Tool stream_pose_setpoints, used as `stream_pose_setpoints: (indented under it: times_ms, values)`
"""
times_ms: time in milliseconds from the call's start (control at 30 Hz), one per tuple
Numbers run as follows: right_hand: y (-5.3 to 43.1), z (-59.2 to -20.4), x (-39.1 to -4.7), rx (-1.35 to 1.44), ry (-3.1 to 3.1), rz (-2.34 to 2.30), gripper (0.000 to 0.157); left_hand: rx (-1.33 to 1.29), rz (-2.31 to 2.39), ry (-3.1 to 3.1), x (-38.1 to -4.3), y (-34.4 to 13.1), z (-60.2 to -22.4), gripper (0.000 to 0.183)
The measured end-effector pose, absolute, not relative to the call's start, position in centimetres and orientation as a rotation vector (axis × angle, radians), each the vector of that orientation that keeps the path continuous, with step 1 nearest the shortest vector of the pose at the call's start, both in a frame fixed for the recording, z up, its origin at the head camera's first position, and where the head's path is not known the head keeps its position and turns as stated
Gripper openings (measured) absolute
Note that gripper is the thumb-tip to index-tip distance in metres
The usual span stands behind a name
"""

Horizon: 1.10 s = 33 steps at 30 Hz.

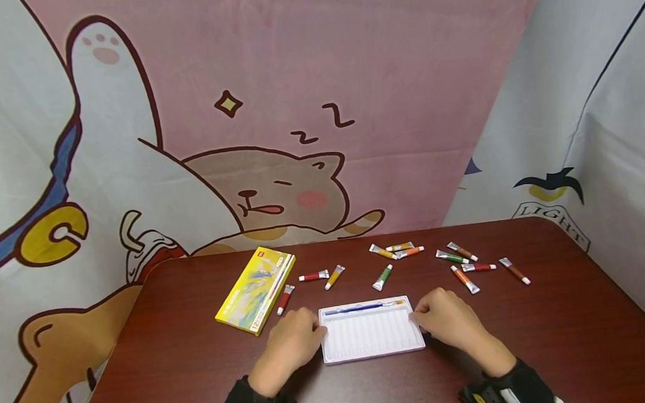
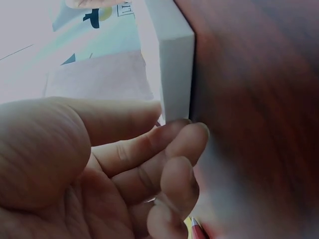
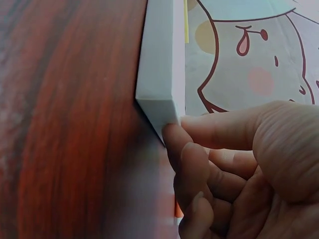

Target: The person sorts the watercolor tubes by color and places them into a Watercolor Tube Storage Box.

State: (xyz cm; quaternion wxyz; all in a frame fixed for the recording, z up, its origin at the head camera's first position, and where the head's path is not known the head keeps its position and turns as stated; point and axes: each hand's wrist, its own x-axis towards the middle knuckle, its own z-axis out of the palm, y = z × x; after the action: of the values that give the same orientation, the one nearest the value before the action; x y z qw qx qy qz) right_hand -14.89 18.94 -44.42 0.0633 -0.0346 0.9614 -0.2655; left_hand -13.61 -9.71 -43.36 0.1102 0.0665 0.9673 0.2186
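A white slotted plastic tray [image 1: 372, 336] lies on the table between both hands, and a blue-handled paintbrush [image 1: 358, 309] rests in its far slot. My left hand [image 1: 294, 339] pinches the tray's left edge between thumb and fingers; the left wrist view shows the thumb on the rim of the tray [image 2: 177, 74]. At the opposite edge my right hand [image 1: 448, 317] pinches the tray the same way, its thumb on top and fingertips against the side wall [image 3: 162, 112] in the right wrist view. The narrow slots in front of the brush hold nothing.
A yellow paint box [image 1: 256, 290] lies left of the tray. Small paint tubes are scattered beyond it: a red tube [image 1: 286, 299] near the box, a green tube [image 1: 383, 278] behind the tray, an orange tube [image 1: 465, 279] and several others to the right. A printed cloth [image 1: 405, 96] hangs behind.
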Motion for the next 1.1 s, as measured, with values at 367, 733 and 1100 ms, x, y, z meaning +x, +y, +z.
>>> stream_pose_setpoints:
  times_ms: [367,733,1100]
  values:
    - [18.9,-44.5,-15.1,-0.119,2.888,-0.840,0.023,0.176,0.629,2.845,-14.0,-9.6,-43.1,0.029]
    - [18.8,-44.7,-15.3,-0.147,2.889,-0.870,0.025,0.157,0.640,2.830,-14.4,-10.2,-43.1,0.024]
    - [18.7,-44.5,-15.1,-0.116,2.876,-0.849,0.022,0.082,0.345,3.308,-16.1,-11.9,-43.8,0.016]
